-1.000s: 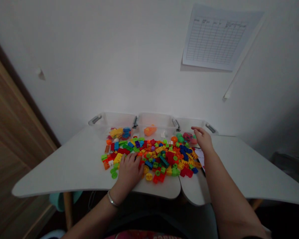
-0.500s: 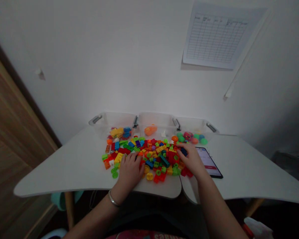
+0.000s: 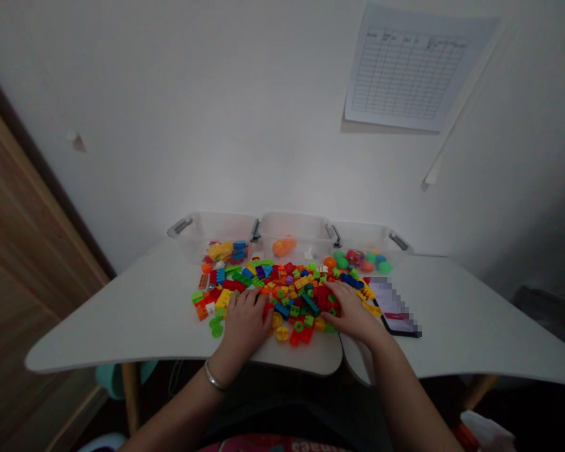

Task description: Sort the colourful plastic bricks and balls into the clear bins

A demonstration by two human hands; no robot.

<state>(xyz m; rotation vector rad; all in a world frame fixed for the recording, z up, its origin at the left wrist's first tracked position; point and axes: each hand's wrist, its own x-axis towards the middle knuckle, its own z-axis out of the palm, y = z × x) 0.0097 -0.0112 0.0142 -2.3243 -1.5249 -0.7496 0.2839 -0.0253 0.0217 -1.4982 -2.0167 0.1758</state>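
A pile of colourful toy building bricks [image 3: 289, 290] is spread across the middle of the table. My left hand [image 3: 245, 321] lies palm down on the near left part of the pile, fingers stretched and a little apart, holding nothing that I can see. Over the right part of the pile rests my right hand [image 3: 351, 311], its thumb apart from the fingers, touching red and green bricks. Its palm side is hidden. Yellow bricks [image 3: 371, 300] and dark blue bricks [image 3: 351, 280] lie just beyond it.
Against the wall stand three clear plastic bins: the left bin [image 3: 223, 226] holds bricks, the middle bin [image 3: 297, 225] an orange toy, the right bin [image 3: 362, 233] mostly round pieces. A tablet [image 3: 398, 314] lies right of the pile on the white table [image 3: 136, 307]. A gap splits the tabletop in front.
My right hand has shifted left and slightly toward me, uncovering dark blue and yellow bricks beside the tablet. My left hand stays in place.
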